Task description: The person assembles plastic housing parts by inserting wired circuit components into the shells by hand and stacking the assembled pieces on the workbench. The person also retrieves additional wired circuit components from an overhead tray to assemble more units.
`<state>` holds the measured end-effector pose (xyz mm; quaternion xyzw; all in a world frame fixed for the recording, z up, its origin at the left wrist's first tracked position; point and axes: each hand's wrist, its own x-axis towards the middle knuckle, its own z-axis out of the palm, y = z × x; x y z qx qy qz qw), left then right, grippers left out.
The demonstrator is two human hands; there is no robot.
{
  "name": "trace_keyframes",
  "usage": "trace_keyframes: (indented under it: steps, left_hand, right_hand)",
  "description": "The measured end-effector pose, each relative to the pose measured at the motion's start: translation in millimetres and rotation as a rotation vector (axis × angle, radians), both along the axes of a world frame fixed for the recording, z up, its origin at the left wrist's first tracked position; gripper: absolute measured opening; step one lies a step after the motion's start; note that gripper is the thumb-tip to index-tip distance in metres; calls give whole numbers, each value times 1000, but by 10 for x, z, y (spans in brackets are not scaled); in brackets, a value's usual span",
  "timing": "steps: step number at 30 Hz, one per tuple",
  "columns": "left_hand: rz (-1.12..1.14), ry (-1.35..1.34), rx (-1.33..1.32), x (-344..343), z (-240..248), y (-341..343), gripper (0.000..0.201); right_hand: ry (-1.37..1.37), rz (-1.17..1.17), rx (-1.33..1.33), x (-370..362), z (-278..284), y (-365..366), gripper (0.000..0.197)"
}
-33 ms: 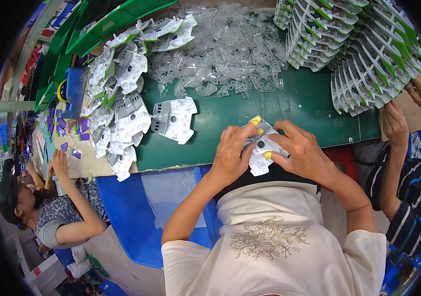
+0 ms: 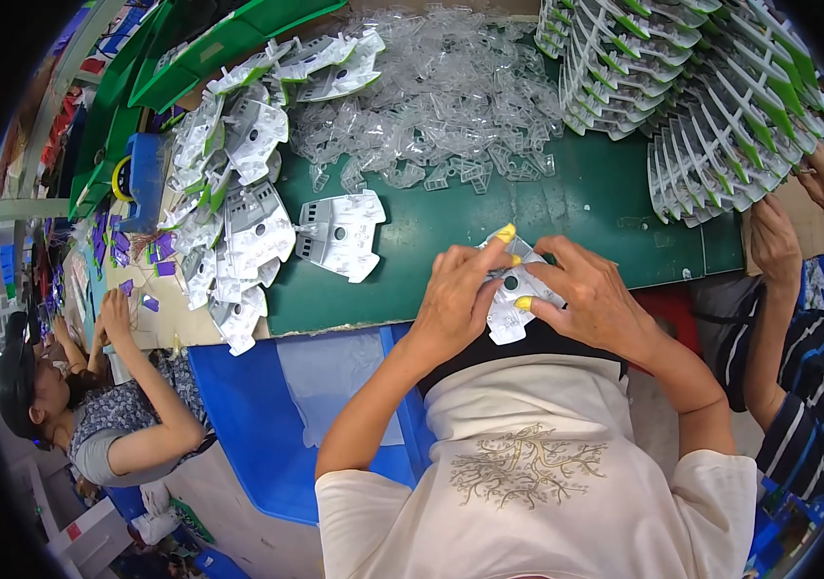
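Observation:
Close to my waist, at the table's front edge, both hands hold a light grey molded plastic shell [image 2: 511, 317] with a dark round hole. My left hand [image 2: 454, 289] grips its left side, with yellow-covered fingertips over the far end. From the right, my right hand [image 2: 581, 289] has its fingers bent over the shell and a yellow-covered thumb pressed on its face. A clear piece partly shows at the shell's far end, mostly behind the fingers. A similar grey shell [image 2: 343, 234] lies by itself on the green tabletop [image 2: 431, 280] to the left.
More grey shells with green edges [image 2: 256, 227] are heaped at left. A pile of clear plastic parts [image 2: 422, 96] covers the back. Stacked shells [image 2: 721, 145] rise at right, near a co-worker's hands [image 2: 775, 236]. A blue bin [image 2: 248, 425] sits below the table's edge; another person works at left.
The fingertips of my left hand have shifted slightly at the shell's far end. My right hand and the shell stay nearly in place.

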<state>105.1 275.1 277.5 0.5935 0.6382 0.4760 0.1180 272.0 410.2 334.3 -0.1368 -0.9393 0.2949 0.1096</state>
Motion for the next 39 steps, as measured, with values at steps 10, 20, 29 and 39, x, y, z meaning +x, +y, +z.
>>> trace_keyframes:
  steps: [10,20,29,39]
  left_hand:
    - [-115,46,-159,-2,108,2,76]
    - [-102,-33,-121,3,50,-52,70]
    - [-127,-45,-130,54,126,91,55]
    - [51,-65,-69,51,154,142,34]
  right_hand:
    - [222,-7,-341,139,171,-33,32]
    - [211,-64,58,174,-48,-294,28]
    - [218,-429,-296,450,-392,-248,24]
    - [579,-947,-113,2134,62,271,20]
